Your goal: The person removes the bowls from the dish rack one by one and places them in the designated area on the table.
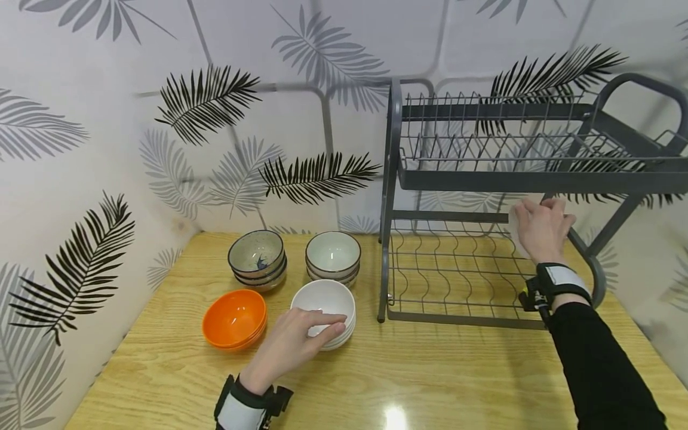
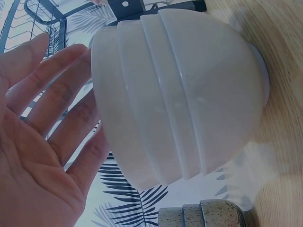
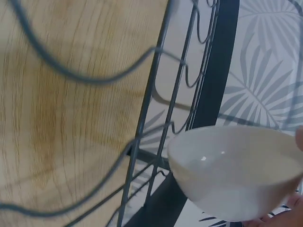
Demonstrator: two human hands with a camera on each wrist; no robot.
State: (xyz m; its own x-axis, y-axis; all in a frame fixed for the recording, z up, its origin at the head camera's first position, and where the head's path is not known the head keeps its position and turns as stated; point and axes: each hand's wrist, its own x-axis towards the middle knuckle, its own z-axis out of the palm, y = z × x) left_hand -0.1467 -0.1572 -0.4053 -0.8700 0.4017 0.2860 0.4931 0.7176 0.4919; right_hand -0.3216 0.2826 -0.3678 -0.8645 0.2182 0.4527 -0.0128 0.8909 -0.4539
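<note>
My right hand point(image 1: 541, 232) grips a white bowl point(image 3: 232, 177) at the right end of the rack's lower tier. In the right wrist view the bowl is tilted close to the wavy wires, with fingers point(image 3: 284, 218) at its edge. My left hand point(image 1: 290, 341) hovers by a stack of white bowls point(image 1: 321, 297) on the table, partly covering it in the head view. The left wrist view shows its fingers point(image 2: 59, 94) loosely extended beside the stacked rims point(image 2: 142, 104), gripping nothing.
A two-tier dark grey dish rack point(image 1: 537, 181) stands on the right of the wooden table point(image 1: 430, 382). Orange bowls point(image 1: 235, 319), speckled dark-rimmed bowls point(image 1: 257, 257) and pale brown-rimmed bowls point(image 1: 333, 254) are stacked around the white stack. Leaf-patterned wall covering point(image 1: 290, 131) rises behind.
</note>
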